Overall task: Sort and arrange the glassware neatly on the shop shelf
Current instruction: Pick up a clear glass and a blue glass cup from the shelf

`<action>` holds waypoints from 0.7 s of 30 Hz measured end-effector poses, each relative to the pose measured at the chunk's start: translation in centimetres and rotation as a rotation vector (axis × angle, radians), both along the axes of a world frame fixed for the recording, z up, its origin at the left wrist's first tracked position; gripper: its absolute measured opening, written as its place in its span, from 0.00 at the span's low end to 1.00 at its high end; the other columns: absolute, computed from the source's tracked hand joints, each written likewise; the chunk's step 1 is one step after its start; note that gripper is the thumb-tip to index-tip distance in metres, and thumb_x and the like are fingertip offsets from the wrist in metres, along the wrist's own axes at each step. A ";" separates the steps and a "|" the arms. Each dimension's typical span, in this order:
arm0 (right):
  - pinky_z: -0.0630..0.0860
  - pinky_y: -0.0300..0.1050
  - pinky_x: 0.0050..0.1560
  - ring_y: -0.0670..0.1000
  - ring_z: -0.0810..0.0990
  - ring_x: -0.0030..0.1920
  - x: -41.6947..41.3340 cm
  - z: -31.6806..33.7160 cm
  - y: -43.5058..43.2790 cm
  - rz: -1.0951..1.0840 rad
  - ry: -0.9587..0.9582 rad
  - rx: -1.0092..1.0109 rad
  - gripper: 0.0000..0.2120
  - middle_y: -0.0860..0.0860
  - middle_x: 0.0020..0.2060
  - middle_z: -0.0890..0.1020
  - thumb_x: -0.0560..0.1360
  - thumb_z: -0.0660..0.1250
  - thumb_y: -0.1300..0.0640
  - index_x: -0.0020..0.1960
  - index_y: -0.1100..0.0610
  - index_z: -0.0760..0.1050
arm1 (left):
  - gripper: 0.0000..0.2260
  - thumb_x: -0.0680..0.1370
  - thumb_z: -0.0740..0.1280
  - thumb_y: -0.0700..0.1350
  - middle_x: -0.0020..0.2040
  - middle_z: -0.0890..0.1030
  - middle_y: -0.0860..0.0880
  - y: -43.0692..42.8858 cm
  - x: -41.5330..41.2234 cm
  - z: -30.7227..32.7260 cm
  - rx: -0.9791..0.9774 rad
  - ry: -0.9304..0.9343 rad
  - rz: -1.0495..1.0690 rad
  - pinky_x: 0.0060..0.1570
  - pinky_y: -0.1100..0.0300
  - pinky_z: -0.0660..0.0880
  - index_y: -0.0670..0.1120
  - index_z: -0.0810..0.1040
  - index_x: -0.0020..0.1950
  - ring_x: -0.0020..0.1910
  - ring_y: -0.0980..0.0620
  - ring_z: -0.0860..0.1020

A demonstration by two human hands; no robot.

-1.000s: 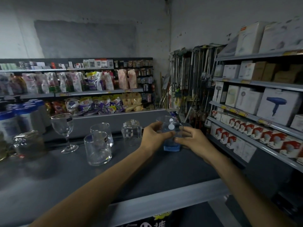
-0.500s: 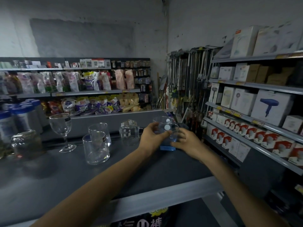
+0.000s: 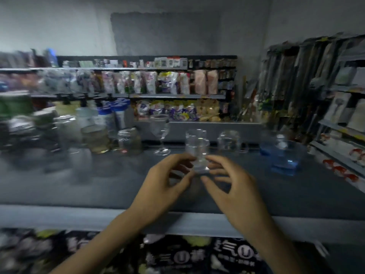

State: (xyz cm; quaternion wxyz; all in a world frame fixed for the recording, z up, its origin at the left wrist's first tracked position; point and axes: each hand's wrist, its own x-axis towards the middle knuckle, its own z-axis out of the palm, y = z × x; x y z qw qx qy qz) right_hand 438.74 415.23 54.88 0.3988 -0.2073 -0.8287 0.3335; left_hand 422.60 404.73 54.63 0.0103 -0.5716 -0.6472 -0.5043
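Note:
The view is motion-blurred. A clear tumbler (image 3: pixel 199 158) stands on the grey shelf top (image 3: pixel 110 186), right in front of me. My left hand (image 3: pixel 167 184) is at its left side and my right hand (image 3: pixel 235 188) at its right. The fingers of both are spread and loosely curved, with the fingertips at the tumbler's walls. No firm grip shows. Behind the tumbler stands a second tumbler (image 3: pixel 196 135). A wine glass (image 3: pixel 161 133) is to the left, a clear mug (image 3: pixel 230 143) to the right, and a blue-based glass (image 3: pixel 286 158) at far right.
Jars (image 3: pixel 128 141) and lidded bottles (image 3: pixel 110 119) crowd the shelf's left end. Shelves of packets (image 3: pixel 167 84) fill the back wall. Boxed goods (image 3: pixel 339 107) line the racks at right. Below the shelf's front lip (image 3: pixel 59 218) lie dark printed packs (image 3: pixel 227 256).
Both hands have left the blue-based glass, which now stands alone at right. They have moved left to the clear tumbler, and the camera has swung left.

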 end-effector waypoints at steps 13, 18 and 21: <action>0.77 0.38 0.59 0.36 0.79 0.58 -34.0 -0.9 -34.8 0.596 -0.065 -0.020 0.15 0.35 0.57 0.80 0.77 0.72 0.49 0.63 0.39 0.77 | 0.14 0.82 0.65 0.56 0.57 0.79 0.62 -44.2 -25.2 -2.6 -0.063 0.277 0.743 0.49 0.56 0.80 0.58 0.74 0.67 0.54 0.63 0.80; 0.78 0.44 0.61 0.41 0.79 0.58 -45.2 -0.1 -46.7 0.643 -0.101 0.046 0.16 0.42 0.58 0.80 0.77 0.73 0.52 0.63 0.43 0.77 | 0.17 0.81 0.62 0.61 0.62 0.76 0.59 -57.7 -34.3 -1.9 -0.230 0.345 0.891 0.47 0.52 0.80 0.59 0.71 0.68 0.57 0.58 0.80; 0.76 0.48 0.64 0.47 0.77 0.62 -51.6 0.1 -51.2 0.617 -0.153 0.111 0.20 0.45 0.64 0.77 0.77 0.72 0.48 0.68 0.45 0.74 | 0.20 0.80 0.61 0.62 0.64 0.76 0.53 -62.4 -40.6 -1.1 -0.331 0.398 0.940 0.51 0.51 0.79 0.55 0.73 0.69 0.58 0.51 0.79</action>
